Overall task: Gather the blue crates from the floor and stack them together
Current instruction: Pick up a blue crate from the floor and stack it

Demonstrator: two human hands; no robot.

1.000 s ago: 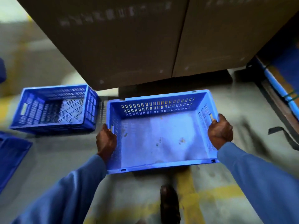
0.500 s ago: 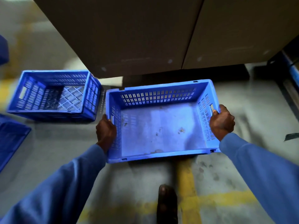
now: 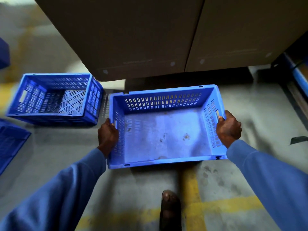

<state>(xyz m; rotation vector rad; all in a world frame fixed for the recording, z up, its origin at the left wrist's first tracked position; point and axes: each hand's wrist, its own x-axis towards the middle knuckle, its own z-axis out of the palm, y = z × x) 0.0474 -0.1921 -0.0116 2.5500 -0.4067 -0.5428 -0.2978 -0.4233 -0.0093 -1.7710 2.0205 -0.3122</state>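
I hold a shallow blue crate (image 3: 166, 135) with a dusty solid bottom in front of me, above the floor. My left hand (image 3: 107, 135) grips its left side handle and my right hand (image 3: 228, 129) grips its right side handle. A deeper blue crate (image 3: 55, 97) with slotted walls and a perforated bottom stands on the floor to the left, close to the held crate's left end. Part of another blue crate (image 3: 11, 142) shows at the left edge.
Two large brown cardboard boxes (image 3: 150, 34) rise right behind the crates. Yellow lines (image 3: 190, 185) mark the grey floor. My dark shoe (image 3: 170, 209) is below the held crate. A blue rail (image 3: 298, 75) runs along the right edge.
The held crate has stayed in both hands and sits slightly higher and more to the right in view. The deep crate on the left has shifted up in the frame as my head moved.
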